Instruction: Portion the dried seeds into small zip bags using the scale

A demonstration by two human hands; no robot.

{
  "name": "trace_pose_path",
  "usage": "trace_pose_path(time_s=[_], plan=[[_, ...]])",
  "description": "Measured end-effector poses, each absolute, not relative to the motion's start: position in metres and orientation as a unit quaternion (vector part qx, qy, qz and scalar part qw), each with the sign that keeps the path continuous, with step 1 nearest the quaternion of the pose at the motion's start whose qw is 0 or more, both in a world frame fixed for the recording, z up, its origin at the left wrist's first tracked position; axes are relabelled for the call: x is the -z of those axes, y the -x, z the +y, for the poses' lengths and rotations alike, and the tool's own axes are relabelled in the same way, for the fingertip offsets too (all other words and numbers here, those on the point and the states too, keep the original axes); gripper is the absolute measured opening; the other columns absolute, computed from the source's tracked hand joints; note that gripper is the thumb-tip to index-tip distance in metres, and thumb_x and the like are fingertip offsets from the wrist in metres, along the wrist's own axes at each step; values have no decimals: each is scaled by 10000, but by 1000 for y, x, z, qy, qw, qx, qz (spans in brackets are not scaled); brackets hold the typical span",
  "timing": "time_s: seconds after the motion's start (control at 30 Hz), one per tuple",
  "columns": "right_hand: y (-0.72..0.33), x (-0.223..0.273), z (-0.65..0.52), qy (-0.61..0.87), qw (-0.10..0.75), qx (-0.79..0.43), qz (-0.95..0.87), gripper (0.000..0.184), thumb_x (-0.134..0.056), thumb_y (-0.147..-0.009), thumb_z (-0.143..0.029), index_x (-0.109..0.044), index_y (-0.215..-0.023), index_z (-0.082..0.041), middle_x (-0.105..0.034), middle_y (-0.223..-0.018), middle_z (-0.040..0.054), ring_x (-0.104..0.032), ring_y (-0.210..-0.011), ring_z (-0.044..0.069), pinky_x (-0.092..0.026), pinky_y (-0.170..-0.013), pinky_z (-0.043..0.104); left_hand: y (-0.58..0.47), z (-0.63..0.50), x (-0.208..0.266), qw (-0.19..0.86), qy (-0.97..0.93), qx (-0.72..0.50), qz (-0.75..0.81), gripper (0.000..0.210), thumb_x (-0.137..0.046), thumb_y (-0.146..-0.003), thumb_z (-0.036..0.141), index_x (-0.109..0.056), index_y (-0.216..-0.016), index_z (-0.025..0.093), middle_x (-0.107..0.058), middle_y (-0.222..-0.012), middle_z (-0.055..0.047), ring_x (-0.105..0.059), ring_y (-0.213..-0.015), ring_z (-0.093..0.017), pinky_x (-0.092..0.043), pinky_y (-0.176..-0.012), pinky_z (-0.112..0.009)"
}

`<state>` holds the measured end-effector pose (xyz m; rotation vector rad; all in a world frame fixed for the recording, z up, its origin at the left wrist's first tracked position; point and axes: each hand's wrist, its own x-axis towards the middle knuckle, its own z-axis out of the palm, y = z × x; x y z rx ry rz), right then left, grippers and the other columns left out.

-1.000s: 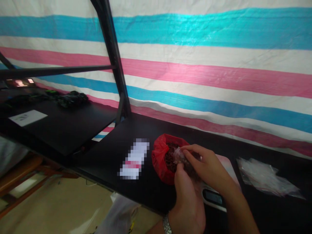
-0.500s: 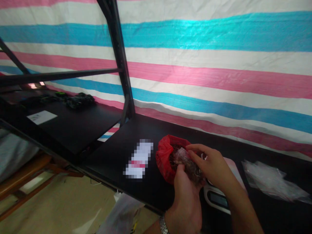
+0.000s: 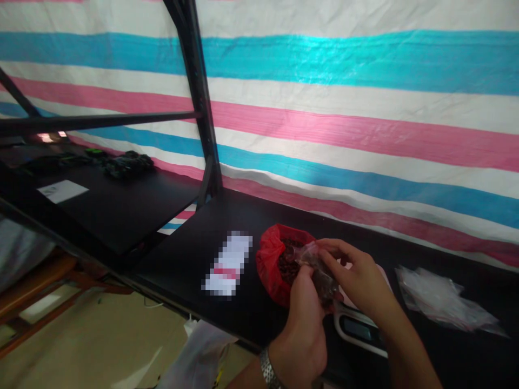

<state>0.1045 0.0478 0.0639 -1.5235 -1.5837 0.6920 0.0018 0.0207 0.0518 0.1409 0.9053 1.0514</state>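
Between my two hands is a small clear plastic bag (image 3: 324, 282) with dark contents, its top edge toward the red bag. My left hand (image 3: 306, 308) grips it from below, thumb pressed on its near side. With bent fingers my right hand (image 3: 351, 273) pinches the top edge from the far side. Just left of my hands stands a red plastic bag (image 3: 271, 265), its mouth spread around small brown pieces (image 3: 288, 260). A white digital scale (image 3: 360, 329) lies under my right hand and wrist, partly hidden by them.
Several flat clear bags (image 3: 438, 297) lie to the right on the black table (image 3: 239, 208). A blurred-out white paper slip (image 3: 229, 265) is on the left. Beyond a black metal post (image 3: 201, 102), another table carries a white sheet (image 3: 62, 191) and dark bundles (image 3: 127, 165). A striped tarp (image 3: 344, 124) hangs behind.
The clear bag and my hands have shifted slightly. More of the brown pieces shows in the red bag's mouth, and the clear bag's top edge looks more gathered. The view has moved slightly.
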Motion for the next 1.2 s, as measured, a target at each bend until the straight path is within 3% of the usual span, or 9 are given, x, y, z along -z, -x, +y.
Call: trace_pose_path(time_s=[0.13, 0.27, 0.43, 0.6, 0.8, 0.93, 1.1, 1.2], plan=[[-115, -61, 47, 581, 445, -304, -609, 370, -662, -869, -510, -791, -1037, -206, -825, -940, 89, -751, -843, 246, -582, -768, 342, -4, 18, -48, 682, -219, -532, 452, 259, -511, -988, 237, -765, -1004, 187, -779, -939, -53, -685, -828, -200, -500, -807, -279], [-141, -66, 45, 576, 470, -295, -599, 355, -715, -857, -555, -776, -882, -206, -795, -887, 72, -719, -840, 232, -565, -799, 334, 0, 20, -46, 582, -380, -546, 468, 265, -565, -999, 215, -807, -1100, 257, -793, -1214, -72, -682, -1216, -253, -439, -1108, -314], [-189, -67, 39, 625, 470, -288, -553, 402, -741, -825, -602, -752, -792, -202, -718, -746, 42, -645, -724, 204, -529, -690, 309, 3, 23, -43, 475, -474, -547, 501, 295, -524, -1054, 312, -754, -1236, 274, -745, -1345, -84, -649, -1302, -267, -371, -1215, -385], [-224, -50, 36, 701, 405, -244, -533, 286, -718, -764, -488, -784, -770, -210, -786, -808, 78, -707, -798, 259, -556, -794, 372, 6, 31, -40, 417, -533, -532, 510, 289, -453, -1071, 341, -711, -1168, 255, -747, -1259, -96, -668, -1230, -279, -437, -1134, -429], [-244, -40, 38, 747, 413, -174, -492, 361, -671, -804, -467, -823, -971, -185, -832, -979, 117, -755, -883, 279, -580, -811, 391, 11, 40, -37, 414, -532, -537, 507, 271, -447, -1057, 346, -690, -1106, 236, -732, -1115, -90, -686, -1072, -261, -506, -958, -387], [-257, -35, 37, 760, 412, -159, -477, 336, -652, -805, -431, -820, -938, -171, -834, -953, 131, -760, -891, 292, -578, -818, 402, 16, 42, -38, 415, -533, -559, 480, 263, -464, -1055, 354, -701, -1079, 241, -719, -1063, -63, -678, -890, -209, -513, -762, -313], [-264, -30, 34, 759, 410, -154, -482, 339, -639, -807, -450, -816, -916, -183, -834, -976, 128, -753, -920, 301, -567, -870, 419, 22, 46, -45, 388, -535, -592, 462, 255, -460, -1036, 330, -691, -1015, 225, -687, -909, -20, -609, -688, -159, -488, -634, -282], [-263, -30, 33, 754, 399, -167, -494, 318, -648, -802, -457, -815, -874, -196, -832, -922, 106, -746, -875, 293, -562, -847, 405, 29, 51, -48, 367, -536, -608, 456, 257, -458, -1039, 338, -684, -1007, 220, -687, -898, -14, -603, -667, -142, -487, -627, -270]])
